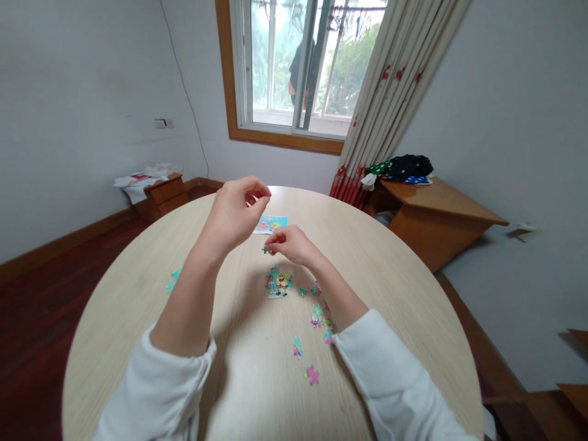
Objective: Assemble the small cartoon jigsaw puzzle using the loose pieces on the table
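My right hand [288, 244] pinches a small dark green jigsaw piece [265, 249] between thumb and fingertips, just above the table. Below it lies a partly joined jigsaw puzzle [278, 282] showing a yellow cartoon figure. My left hand [241, 208] is raised higher, fingers curled and thumb tip close to the index finger; nothing shows between them. Partly behind the hands is a picture card [278, 223] with a blue background. Loose jigsaw pieces [316, 315] are scattered right of the joined part, some partly hidden by my right forearm. A pink piece [312, 375] lies nearer to me.
Everything rests on a round, pale wooden table [395, 361]. Teal pieces [173, 278] lie left of my left forearm. Beyond the table are a window [294, 67], a curtain [390, 79] and a wooden cabinet [432, 214] with clothes on top.
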`<state>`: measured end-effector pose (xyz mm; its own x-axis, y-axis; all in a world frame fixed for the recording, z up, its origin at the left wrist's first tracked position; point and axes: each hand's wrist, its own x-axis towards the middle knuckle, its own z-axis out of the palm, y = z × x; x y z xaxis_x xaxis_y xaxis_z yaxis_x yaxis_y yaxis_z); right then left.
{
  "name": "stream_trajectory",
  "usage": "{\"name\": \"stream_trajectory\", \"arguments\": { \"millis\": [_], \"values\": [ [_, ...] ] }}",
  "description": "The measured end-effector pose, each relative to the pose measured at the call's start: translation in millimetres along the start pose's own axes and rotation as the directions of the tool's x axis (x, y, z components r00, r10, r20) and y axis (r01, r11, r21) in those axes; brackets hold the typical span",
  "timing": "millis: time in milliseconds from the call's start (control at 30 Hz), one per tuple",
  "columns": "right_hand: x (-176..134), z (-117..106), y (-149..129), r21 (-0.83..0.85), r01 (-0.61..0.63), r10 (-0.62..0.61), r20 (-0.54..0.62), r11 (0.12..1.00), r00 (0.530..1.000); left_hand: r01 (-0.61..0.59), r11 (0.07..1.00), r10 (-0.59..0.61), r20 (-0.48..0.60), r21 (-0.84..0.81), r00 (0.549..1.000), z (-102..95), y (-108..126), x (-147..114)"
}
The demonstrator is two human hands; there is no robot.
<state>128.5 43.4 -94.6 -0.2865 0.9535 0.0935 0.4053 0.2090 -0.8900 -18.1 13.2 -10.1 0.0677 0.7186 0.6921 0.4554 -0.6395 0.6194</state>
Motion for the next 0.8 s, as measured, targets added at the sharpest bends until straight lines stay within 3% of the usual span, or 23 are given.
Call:
{"name": "stream_trajectory", "arguments": {
  "millis": [100,267,533,800],
  "values": [
    [3,3,11,-0.114,-0.070,0.080,0.088,0.991,0.993,-0.014,1.000,0.014,-0.009,0.010,1.000,0.6,-1,0],
    [4,4,20,-0.263,-0.080,0.111,0.105,0.962,0.988,0.008,1.000,-0.008,-0.002,0.028,1.000,1.0,0,0],
    [4,6,27,-0.267,-0.152,0.193,0.136,0.952,0.972,0.046,0.999,-0.045,0.038,-0.017,0.998,1.1,3,0],
    [2,9,29,-0.290,-0.146,0.192,0.137,0.946,0.972,0.060,0.998,-0.059,0.058,-0.015,0.997,2.8,3,0]
  ]
}}
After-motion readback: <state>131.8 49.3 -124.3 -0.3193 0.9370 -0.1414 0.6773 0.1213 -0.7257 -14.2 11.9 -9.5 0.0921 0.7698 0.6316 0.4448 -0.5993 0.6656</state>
